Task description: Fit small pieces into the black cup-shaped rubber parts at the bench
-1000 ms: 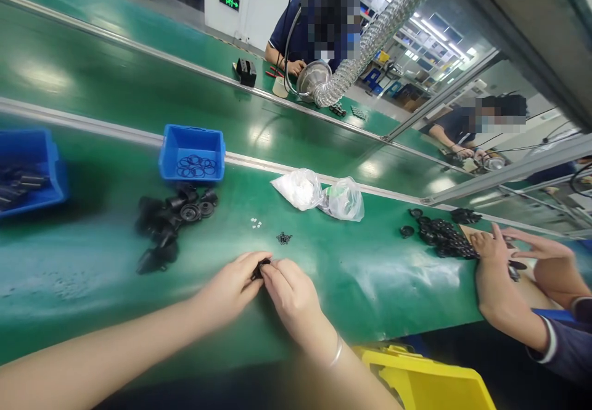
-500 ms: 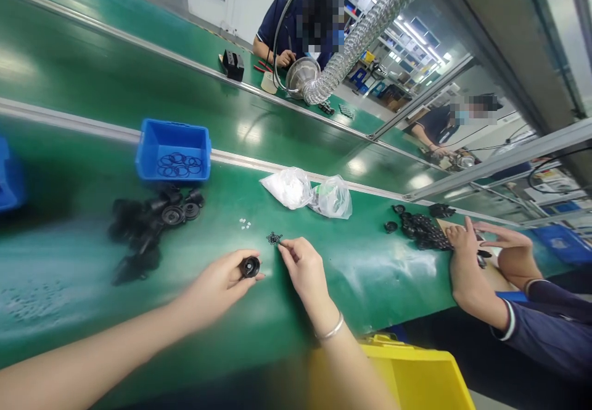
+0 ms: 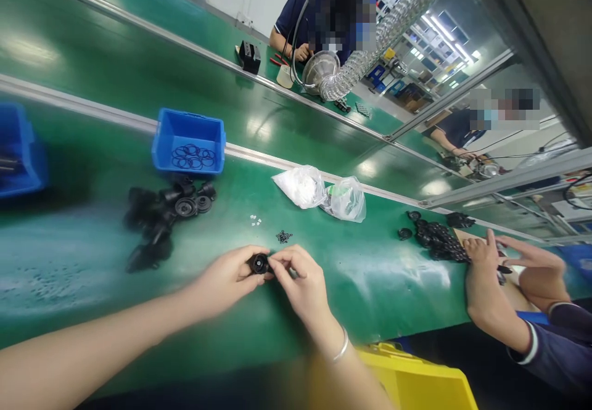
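Spreads out as a glossy green surface [image 3: 370, 290]. Bears a blue bin [image 3: 36, 160] at far left, a second blue bin [image 3: 185, 129] farther right, a heap of black parts [image 3: 155, 228] just before it, scattered white bits [image 3: 258, 221], a cluster of small black rings [image 3: 283, 237], two plastic bags [image 3: 303, 188] and, at right, a pile of black pieces [image 3: 437, 240]

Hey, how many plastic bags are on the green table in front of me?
2. One bag with white contents lies beyond your right hand; the other bag is just right of the first. Any hidden behind them wouldn't show.
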{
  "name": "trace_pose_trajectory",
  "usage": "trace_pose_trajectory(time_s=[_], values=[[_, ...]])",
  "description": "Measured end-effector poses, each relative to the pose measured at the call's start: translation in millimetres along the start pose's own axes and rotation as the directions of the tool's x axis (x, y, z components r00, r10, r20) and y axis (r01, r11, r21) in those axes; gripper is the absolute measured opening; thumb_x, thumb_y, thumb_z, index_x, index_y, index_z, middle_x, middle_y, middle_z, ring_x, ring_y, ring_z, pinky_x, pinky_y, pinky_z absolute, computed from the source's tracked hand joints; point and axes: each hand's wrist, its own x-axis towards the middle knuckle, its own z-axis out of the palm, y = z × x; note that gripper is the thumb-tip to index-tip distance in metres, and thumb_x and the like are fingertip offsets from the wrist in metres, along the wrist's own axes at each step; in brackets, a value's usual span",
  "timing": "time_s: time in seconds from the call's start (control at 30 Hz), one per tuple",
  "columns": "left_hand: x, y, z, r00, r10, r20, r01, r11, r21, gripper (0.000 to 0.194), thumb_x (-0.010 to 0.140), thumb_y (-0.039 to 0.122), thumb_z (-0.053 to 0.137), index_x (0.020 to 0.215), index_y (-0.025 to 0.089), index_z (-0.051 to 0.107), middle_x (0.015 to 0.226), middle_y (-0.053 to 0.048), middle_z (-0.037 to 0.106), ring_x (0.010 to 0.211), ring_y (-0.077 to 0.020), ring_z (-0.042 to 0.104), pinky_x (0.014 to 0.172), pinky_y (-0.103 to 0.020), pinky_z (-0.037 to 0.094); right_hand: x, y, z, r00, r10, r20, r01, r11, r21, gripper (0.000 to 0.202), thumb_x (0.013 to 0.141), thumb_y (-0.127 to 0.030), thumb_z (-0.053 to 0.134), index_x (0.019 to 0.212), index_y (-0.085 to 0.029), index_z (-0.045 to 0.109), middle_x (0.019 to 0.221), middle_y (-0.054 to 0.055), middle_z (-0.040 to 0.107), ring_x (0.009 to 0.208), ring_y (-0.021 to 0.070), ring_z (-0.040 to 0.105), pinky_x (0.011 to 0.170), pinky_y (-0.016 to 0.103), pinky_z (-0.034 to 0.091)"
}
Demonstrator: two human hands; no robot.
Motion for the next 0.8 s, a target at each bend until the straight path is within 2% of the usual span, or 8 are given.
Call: trace_pose_trajectory(time_s=[0.07, 0.13, 0.2, 0.5, 0.63, 0.8], values=[[-0.4, 2.4, -0.7, 1.000, 0.015, -0.021, -0.012, 0.990, 0.137, 0.029, 0.081, 0.026, 0.057, 0.110, 0.022, 0.056, 0.062, 0.007, 0.047, 0.052, -0.0103, 0.045, 0.050, -0.021, 0.033, -2.4, -7.5, 6.9, 0.999, -0.022, 0.024, 0.021, 0.998, 0.054, 0.009, 0.090, -0.019, 0.056, 0.086, -0.021, 0.063, 0.079, 0.002, 0.060, 0.072, 0.0138, 0.058, 0.065, 0.026, 0.050], [-1.0, 4.9, -1.3, 0.999, 0.022, -0.026, -0.016, 0.980, 0.199, 0.029, 0.081, 0.024, 0.056, 0.110, 0.021, 0.057, 0.056, 0.009, 0.035, 0.049, -0.0092, 0.034, 0.046, -0.021, 0.024, -3.2, -10.0, 11.9, 0.999, -0.029, 0.033, 0.027, 0.997, 0.065, 0.008, 0.090, -0.018, 0.056, 0.087, -0.021, 0.064, 0.080, 0.002, 0.060, 0.073, 0.0139, 0.058, 0.066, 0.026, 0.051], [-1.4, 6.3, -1.6, 1.000, 0.020, -0.022, -0.015, 0.979, 0.204, 0.030, 0.082, 0.023, 0.054, 0.112, 0.021, 0.056, 0.055, 0.009, 0.032, 0.049, -0.0093, 0.030, 0.046, -0.021, 0.021, -2.8, -9.5, 13.9, 0.998, -0.037, 0.042, 0.035, 0.998, 0.052, 0.008, 0.089, -0.018, 0.057, 0.088, -0.021, 0.065, 0.080, 0.003, 0.060, 0.074, 0.0143, 0.059, 0.066, 0.027, 0.051], [0.2, 0.4, -1.9, 1.000, 0.013, -0.004, -0.012, 0.988, 0.153, 0.034, 0.082, 0.025, 0.053, 0.116, 0.020, 0.053, 0.056, 0.009, 0.036, 0.050, -0.0101, 0.033, 0.047, -0.022, 0.025, -3.0, -9.8, 10.6, 0.993, -0.103, 0.065, 0.107, 0.992, -0.062, 0.011, 0.091, -0.018, 0.055, 0.093, -0.022, 0.065, 0.084, 0.003, 0.060, 0.075, 0.0147, 0.061, 0.066, 0.026, 0.053], [-0.3, -1.9, -3.2, 1.000, 0.000, -0.028, 0.004, 0.989, 0.150, 0.035, 0.080, 0.023, 0.053, 0.115, 0.020, 0.054, 0.054, 0.009, 0.035, 0.050, -0.0106, 0.034, 0.047, -0.022, 0.026, -11.6, -11.1, 12.0, 0.980, -0.158, 0.120, 0.176, 0.971, -0.160, 0.021, 0.093, -0.015, 0.049, 0.109, -0.022, 0.062, 0.091, 0.007, 0.059, 0.081, 0.0167, 0.060, 0.073, 0.030, 0.054], [0.0, -4.4, -4.9, 0.999, -0.026, -0.030, 0.029, 0.996, 0.089, 0.039, 0.079, 0.022, 0.052, 0.118, 0.022, 0.053, 0.056, 0.008, 0.041, 0.051, -0.0115, 0.038, 0.049, -0.022, 0.030, -23.1, -11.2, 15.8, 0.968, -0.168, 0.184, 0.214, 0.941, -0.262, 0.038, 0.094, -0.014, 0.045, 0.130, -0.021, 0.050, 0.094, 0.010, 0.057, 0.084, 0.0202, 0.060, 0.074, 0.034, 0.055]])
